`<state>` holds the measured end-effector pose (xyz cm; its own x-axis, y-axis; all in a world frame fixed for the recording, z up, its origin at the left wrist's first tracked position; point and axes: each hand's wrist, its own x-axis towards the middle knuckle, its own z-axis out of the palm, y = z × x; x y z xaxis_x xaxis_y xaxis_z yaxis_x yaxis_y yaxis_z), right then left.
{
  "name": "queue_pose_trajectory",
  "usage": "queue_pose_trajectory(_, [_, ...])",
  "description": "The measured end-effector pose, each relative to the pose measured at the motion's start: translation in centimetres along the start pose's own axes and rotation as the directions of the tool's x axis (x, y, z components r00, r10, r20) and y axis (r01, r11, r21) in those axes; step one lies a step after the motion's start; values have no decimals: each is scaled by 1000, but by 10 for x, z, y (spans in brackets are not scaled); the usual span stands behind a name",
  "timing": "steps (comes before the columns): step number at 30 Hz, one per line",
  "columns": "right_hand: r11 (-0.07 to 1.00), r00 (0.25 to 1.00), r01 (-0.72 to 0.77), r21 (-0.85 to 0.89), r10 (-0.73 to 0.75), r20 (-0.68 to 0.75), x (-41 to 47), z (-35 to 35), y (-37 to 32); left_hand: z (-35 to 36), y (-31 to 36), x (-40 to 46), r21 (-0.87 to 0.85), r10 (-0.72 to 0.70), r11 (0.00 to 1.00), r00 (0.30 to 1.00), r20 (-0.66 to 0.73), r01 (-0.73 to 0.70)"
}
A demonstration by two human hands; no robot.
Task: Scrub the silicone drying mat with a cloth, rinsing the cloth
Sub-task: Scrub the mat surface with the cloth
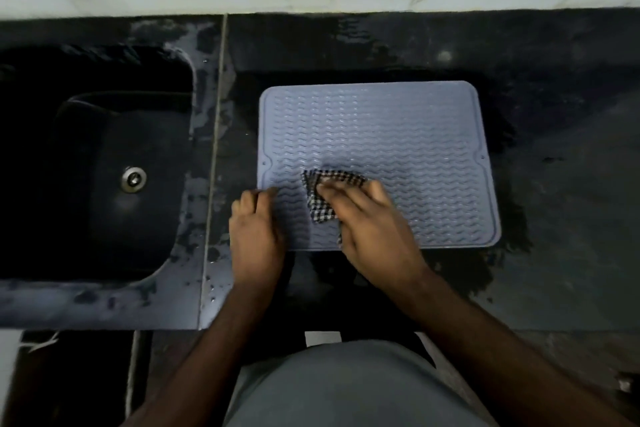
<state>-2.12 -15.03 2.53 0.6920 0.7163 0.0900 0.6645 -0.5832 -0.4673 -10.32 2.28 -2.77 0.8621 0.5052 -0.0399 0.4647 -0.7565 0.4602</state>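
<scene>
Countertop [519,45]: mat [398,128], cloth [320,204] pressed

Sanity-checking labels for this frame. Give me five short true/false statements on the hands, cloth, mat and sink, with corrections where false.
1. The right hand presses a checked cloth onto the mat. True.
2. The left hand is holding the cloth under the tap. False: it rests at the mat's left edge, near its near corner, and does not touch the cloth.
3. The mat lies inside the sink. False: it lies flat on the dark counter, to the right of the sink.
4. The cloth sits on the near-left part of the mat. True.
5. The cloth covers the whole mat. False: it covers only a small patch, and most of the ribbed surface is bare.
</scene>
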Motion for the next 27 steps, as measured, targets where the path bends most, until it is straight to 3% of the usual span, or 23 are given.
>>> queue_pose_trajectory(5, [930,923,318,-182,-260,285,1,54,-23,-5,-28,0,-122,-93,987,992,84,102])
queue_pose_trajectory(8, [939,910,274,-207,-183,373,-6,69,-27,-3,-33,-2,-157,-105,981,992,73,115])
queue_pose_trajectory(16, [939,928,242,-246,-149,342,-8,62,-16,0,-32,-1,9,-82,997,996,17,82])
queue_pose_trajectory(23, [930,957,192,-312,-106,272,-31,38,30,13,-31,-8,282,56,958,998,-9,-51])
queue_pose_trajectory(27, [943,972,137,-304,-69,226,-43,27,53,15,-25,-11,312,54,949,999,7,-53])
